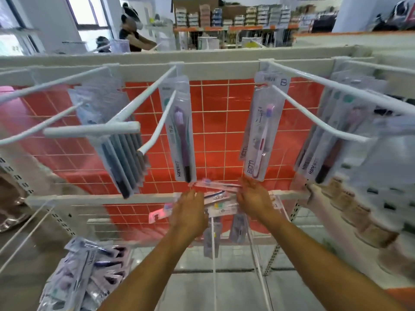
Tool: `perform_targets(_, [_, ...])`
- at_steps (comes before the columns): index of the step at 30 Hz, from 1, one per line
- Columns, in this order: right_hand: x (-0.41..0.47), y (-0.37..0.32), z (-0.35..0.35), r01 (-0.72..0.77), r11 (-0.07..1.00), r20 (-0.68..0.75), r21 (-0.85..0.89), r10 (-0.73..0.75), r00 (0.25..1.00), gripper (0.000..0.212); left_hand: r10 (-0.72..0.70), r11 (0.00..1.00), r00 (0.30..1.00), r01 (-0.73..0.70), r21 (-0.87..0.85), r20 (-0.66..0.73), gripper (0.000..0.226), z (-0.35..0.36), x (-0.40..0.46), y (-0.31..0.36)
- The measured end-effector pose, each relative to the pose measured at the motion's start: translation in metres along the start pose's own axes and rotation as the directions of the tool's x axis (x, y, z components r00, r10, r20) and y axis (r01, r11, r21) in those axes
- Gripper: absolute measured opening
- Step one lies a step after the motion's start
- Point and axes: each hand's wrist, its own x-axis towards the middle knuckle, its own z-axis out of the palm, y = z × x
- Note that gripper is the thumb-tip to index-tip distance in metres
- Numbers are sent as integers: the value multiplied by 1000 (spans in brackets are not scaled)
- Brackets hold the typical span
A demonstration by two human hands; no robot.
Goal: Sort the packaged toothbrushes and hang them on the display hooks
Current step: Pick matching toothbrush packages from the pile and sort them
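**Both hands reach for toothbrush packs below the hooks**

While both forearms stretch forward from the bottom edge, a heap of packs (85,277) lies low on the left. Farther out, the left hand (188,215) shows its back with fingers straight and close together, touching the loose packs (215,196) lying on the white rail (89,199). Just beside it, the right hand (252,195) has fingers relaxed and slightly spread over the same packs; whether it pinches one I cannot tell. Above them, a purple toothbrush pack (182,135) and a pink toothbrush pack (261,131) hang from white hooks (157,122) before the orange wire grid (220,108). Beyond stand stocked shelves (235,16).
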Motion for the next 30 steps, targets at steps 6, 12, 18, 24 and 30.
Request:
perform_targets(6, [12,3,10,-53,999,39,6,53,998,30,-22,999,1000,23,-46,21,42,12,11,-6])
perform_targets(12, [12,3,13,-15,999,-18,28,15,1000,34,-65,998,995,65,-6,72,39,14,13,-8])
perform_targets(18, [-1,4,11,6,990,72,138,-16,997,40,-59,998,997,60,-29,51,35,14,11,-12])
perform_targets(24, [-16,8,9,-26,996,120,86,16,993,43,-29,998,998,32,-46,62,36,15,3,-20])
perform_targets(30, [-19,13,11,53,997,32,-53,-52,998,38,21,999,1000,-22,-30,-13,37,12,-6,-22])
